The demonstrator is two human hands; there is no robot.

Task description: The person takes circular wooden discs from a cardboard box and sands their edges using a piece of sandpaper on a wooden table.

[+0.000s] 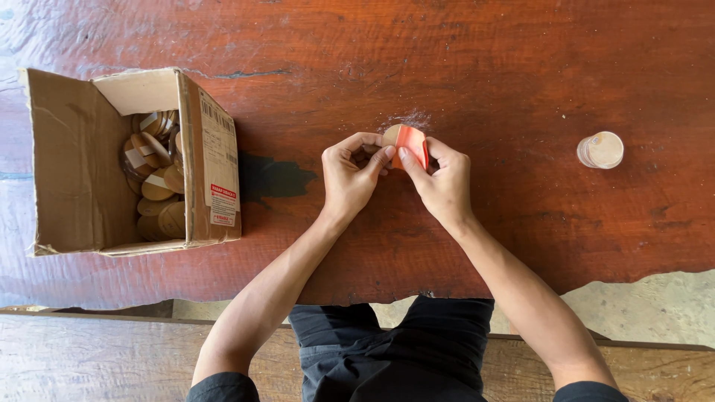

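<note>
A: Fingers first. Left hand [352,173]?

B: Curled, thumb and forefinger pinched on the left edge of a small round disc [390,135]. Tan, looks like wood or card.

A: Right hand [442,181]?

B: Also closed on it. Thumb lies across an orange strip [410,143] wrapped over the disc's right part, other fingers tucked behind. Both hands touch at the disc.

A: Orientation of the disc?

B: Held just above the table [477,67], near the middle. Face tilts up toward the camera, I think; the view is too small to be sure. A round disc has no real long axis, but the orange strip runs roughly top to bottom, leaning slightly right.

A: Around the hands?

B: Pale dust patch [410,119] on the red-brown wood just beyond the disc. Small stack of similar discs [600,150] well apart to the right, lying on its side with the flat face toward the right.

A: Left side?

B: Open cardboard box [82,171], tipped so the opening faces up at the camera, full of more discs [158,179], some with pale tape bands. Bench [89,357] at the bottom, person's dark clothing between the forearms.
</note>
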